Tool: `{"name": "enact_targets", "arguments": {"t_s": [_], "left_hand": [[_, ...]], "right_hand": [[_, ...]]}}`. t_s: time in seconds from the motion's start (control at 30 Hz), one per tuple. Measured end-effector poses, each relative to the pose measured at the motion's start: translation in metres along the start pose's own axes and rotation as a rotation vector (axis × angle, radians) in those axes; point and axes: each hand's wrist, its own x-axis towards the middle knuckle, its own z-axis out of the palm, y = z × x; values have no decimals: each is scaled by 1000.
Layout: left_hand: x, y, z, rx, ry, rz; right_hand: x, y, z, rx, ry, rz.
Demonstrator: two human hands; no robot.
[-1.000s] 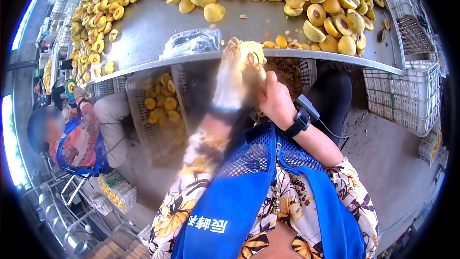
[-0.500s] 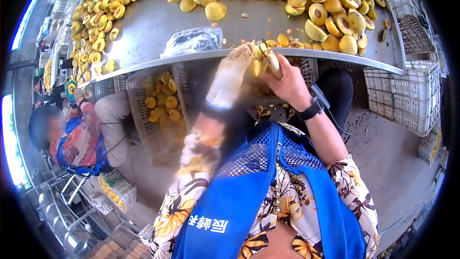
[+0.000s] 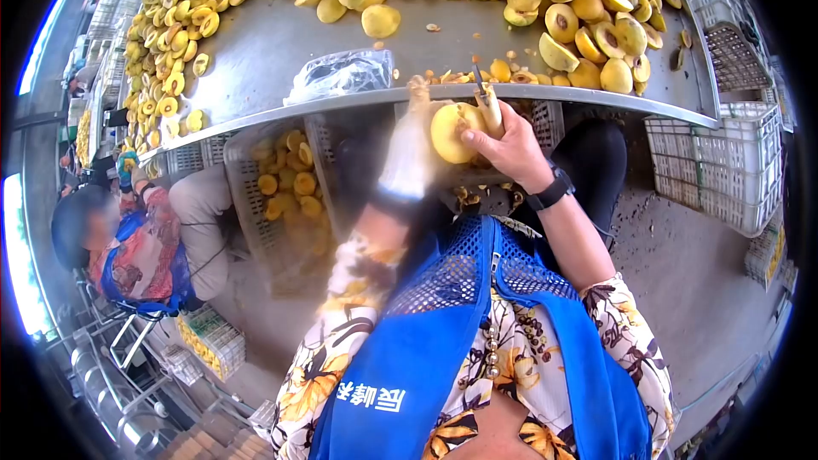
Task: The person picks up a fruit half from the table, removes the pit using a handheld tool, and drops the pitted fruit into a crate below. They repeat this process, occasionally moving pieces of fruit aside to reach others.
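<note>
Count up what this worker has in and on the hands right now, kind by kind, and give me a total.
yellow fruit: 1
small knife: 1
white glove: 1
black wristband: 1
Total: 4

We are holding a fruit (image 3: 450, 132) and knife (image 3: 490, 111) before the counter (image 3: 281, 51); halved fruits (image 3: 562, 0) are lying on it, crates (image 3: 281, 187) beneath.
</note>
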Motion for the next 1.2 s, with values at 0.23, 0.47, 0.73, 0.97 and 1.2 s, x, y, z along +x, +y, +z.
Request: {"name": "enact_targets", "arguments": {"t_s": [0.23, 0.47, 0.73, 0.97, 1.2], "left_hand": [[-7, -31, -2, 119, 158, 372], [0, -32, -22, 36, 134, 467], [9, -37, -18, 346, 346, 696], [8, -10, -15, 545, 276, 396], [10, -15, -22, -22, -107, 268]], "right_hand": [[-6, -19, 19, -197, 150, 150], [-34, -22, 28, -444, 45, -12], [-40, -14, 33, -481, -10, -16], [-42, -33, 28, -338, -231, 180], [-43, -46, 27, 189, -220, 301]]}}
